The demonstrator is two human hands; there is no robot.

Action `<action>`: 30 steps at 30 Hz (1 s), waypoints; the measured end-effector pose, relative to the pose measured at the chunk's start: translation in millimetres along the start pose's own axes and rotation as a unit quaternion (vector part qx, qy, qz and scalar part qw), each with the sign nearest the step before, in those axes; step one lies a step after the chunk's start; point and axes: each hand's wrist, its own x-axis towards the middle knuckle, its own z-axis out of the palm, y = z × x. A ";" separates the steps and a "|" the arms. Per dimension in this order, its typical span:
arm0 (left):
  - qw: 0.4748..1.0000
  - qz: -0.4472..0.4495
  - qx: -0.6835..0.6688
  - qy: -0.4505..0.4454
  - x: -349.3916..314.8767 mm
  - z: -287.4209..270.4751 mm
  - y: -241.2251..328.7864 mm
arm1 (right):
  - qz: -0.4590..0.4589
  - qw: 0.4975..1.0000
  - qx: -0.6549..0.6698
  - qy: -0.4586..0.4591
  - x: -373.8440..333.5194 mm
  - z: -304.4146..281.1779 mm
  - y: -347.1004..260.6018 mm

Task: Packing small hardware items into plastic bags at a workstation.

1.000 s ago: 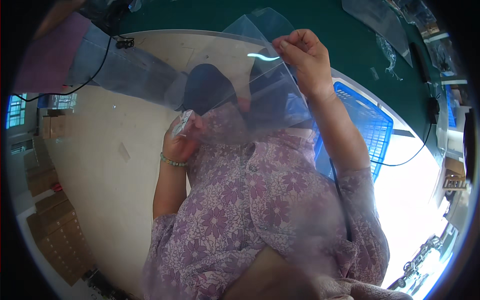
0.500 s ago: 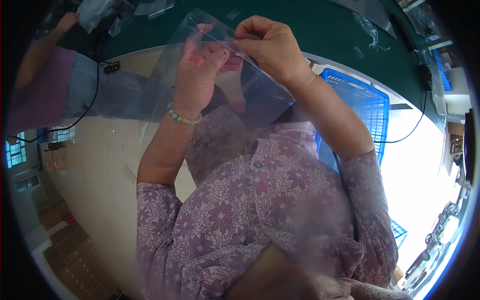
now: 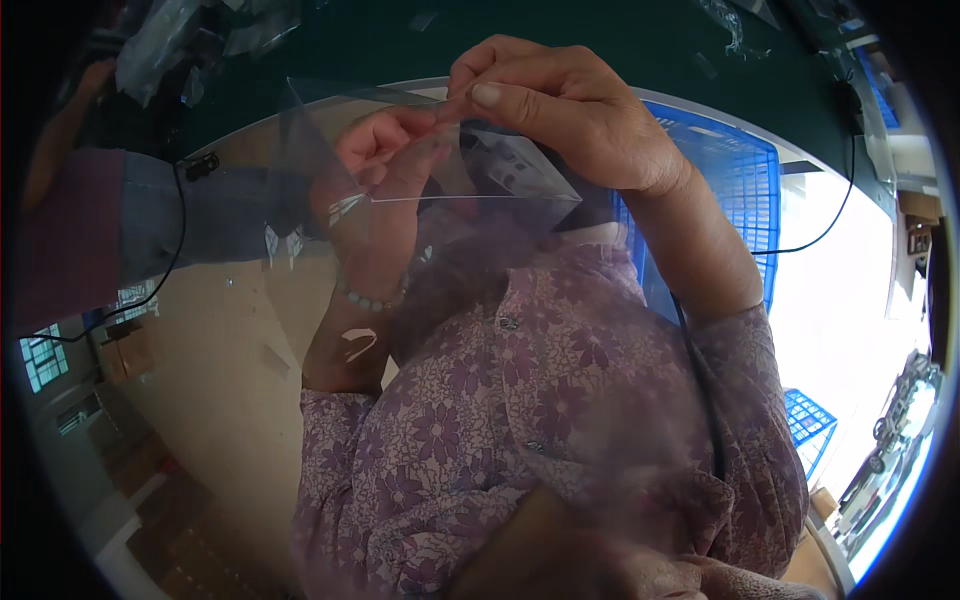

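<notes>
A clear, stiff plastic sheet [image 3: 310, 140], with creases and glossy reflections, is held up in front of my body. One bright straight edge of it runs from my left hand towards the right. My left hand [image 3: 385, 165], with a beaded bracelet at the wrist, shows partly through the plastic; its fingers are curled and closed on the sheet. My right hand [image 3: 570, 110] pinches the sheet's upper edge between thumb and fingers, close to the left fingertips. Glare hides just where the left fingers meet the plastic.
Beyond my hands lies a dark green table [image 3: 360, 50] with a pale rim and crumpled clear plastic [image 3: 160, 50] at its left. A blue plastic crate [image 3: 735, 190] stands right of my right forearm. Another person's arm [image 3: 60, 140] is at the far left. A black cable [image 3: 180, 220] hangs there.
The plastic sheet has turned and tilted, its bright edge now nearly level. My left hand has moved lower and its fingers have curled in; my right hand has stayed pinched on the sheet.
</notes>
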 end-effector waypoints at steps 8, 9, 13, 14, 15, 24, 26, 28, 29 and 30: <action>0.998 -0.020 0.055 -0.018 2.6 6.0 11.5 | -0.004 1.000 -0.003 -0.024 0.4 -11.9 -6.8; 0.999 -0.003 0.024 -0.024 1.7 11.7 9.6 | -0.007 1.000 -0.005 -0.023 0.9 -14.4 -10.8; 0.997 0.054 0.002 -0.056 5.8 18.1 3.6 | 0.016 1.000 -0.002 -0.015 1.1 -20.4 -28.0; 0.997 0.058 0.002 -0.059 7.2 19.1 2.7 | 0.015 1.000 0.003 -0.022 1.6 -21.5 -30.6; 0.996 0.072 -0.021 -0.056 7.9 20.0 2.7 | 0.011 1.000 0.000 -0.020 1.8 -21.4 -32.8; 0.989 0.070 -0.132 -0.020 13.7 27.3 -4.8 | -0.012 0.999 -0.046 0.018 1.7 -8.0 -44.2; 0.985 0.077 -0.156 -0.012 9.8 27.9 -11.8 | -0.020 0.996 -0.089 0.020 -4.3 -7.5 -48.1; 0.982 0.123 -0.143 0.023 10.1 22.0 -19.9 | -0.059 0.987 -0.147 0.031 -5.8 -2.4 -49.9; 0.982 0.123 -0.143 0.023 10.4 21.0 -19.9 | -0.093 0.974 -0.202 0.043 -5.4 -0.9 -49.7; 0.982 0.137 -0.129 0.025 10.8 20.0 -20.6 | -0.093 0.974 -0.201 0.041 -4.3 -1.5 -48.4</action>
